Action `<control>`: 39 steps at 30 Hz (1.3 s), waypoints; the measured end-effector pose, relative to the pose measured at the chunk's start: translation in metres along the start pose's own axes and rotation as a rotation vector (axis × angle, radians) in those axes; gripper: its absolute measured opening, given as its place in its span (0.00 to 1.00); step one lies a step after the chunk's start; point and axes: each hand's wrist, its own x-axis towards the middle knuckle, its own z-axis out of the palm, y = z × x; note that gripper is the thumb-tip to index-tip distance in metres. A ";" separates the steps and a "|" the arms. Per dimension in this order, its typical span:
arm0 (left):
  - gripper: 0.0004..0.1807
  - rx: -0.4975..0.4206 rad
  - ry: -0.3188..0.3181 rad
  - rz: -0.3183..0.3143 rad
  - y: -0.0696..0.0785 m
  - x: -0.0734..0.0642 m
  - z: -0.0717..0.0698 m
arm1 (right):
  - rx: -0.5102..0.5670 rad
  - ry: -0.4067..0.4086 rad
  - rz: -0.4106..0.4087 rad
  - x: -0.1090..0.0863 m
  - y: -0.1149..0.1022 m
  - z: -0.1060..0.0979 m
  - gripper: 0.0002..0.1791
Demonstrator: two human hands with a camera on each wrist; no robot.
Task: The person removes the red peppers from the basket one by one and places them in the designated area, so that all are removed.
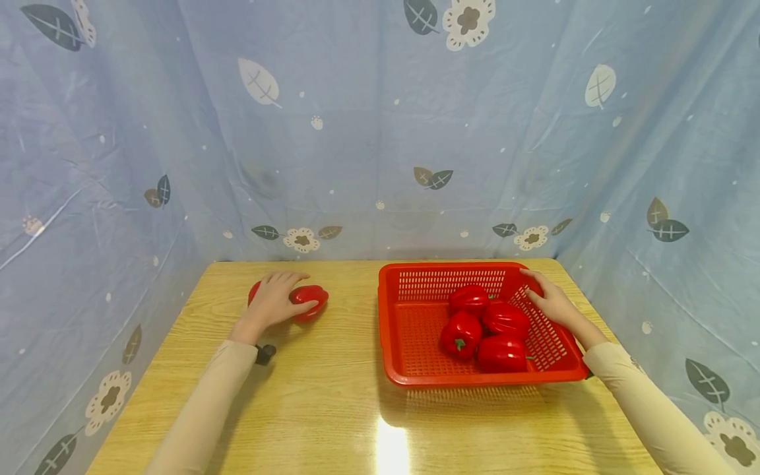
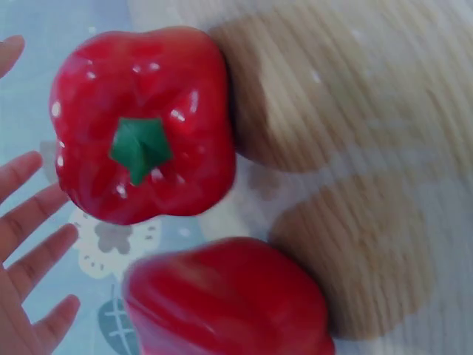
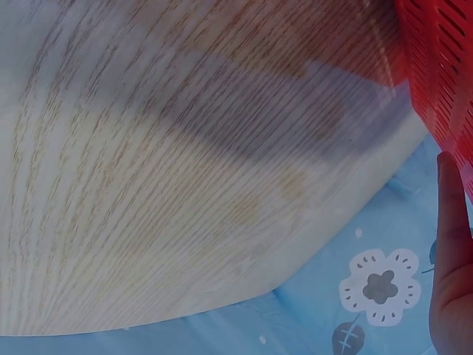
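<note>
My left hand (image 1: 273, 300) hovers over two red bell peppers at the left of the table. One bell pepper (image 1: 309, 302) lies by the thumb; the other (image 1: 254, 291) is mostly hidden behind the hand. In the left wrist view, the spread fingers (image 2: 38, 260) are beside the bell pepper with a green stem (image 2: 140, 148), and a second bell pepper (image 2: 229, 303) lies below it. My right hand (image 1: 553, 303) is at the right rim of a red plastic basket (image 1: 415, 380), fingers loosely extended. In the right wrist view, one straight finger (image 3: 452, 214) lies along the basket's slotted side (image 3: 443, 74).
Several red bell peppers (image 1: 505, 320) sit inside the basket, toward its right half. The wooden table (image 1: 320, 409) carries everything. A blue patterned cloth (image 1: 356, 145) hangs behind the table and along both sides.
</note>
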 end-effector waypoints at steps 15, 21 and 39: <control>0.37 -0.052 0.020 0.041 0.021 0.017 0.005 | 0.005 -0.002 -0.001 -0.001 0.000 0.001 0.26; 0.36 -0.055 0.033 0.064 0.028 0.022 0.008 | 0.007 -0.001 0.000 -0.001 0.000 0.000 0.26; 0.37 -0.047 0.017 0.198 0.065 0.045 0.012 | 0.006 -0.009 0.008 -0.001 0.000 0.000 0.27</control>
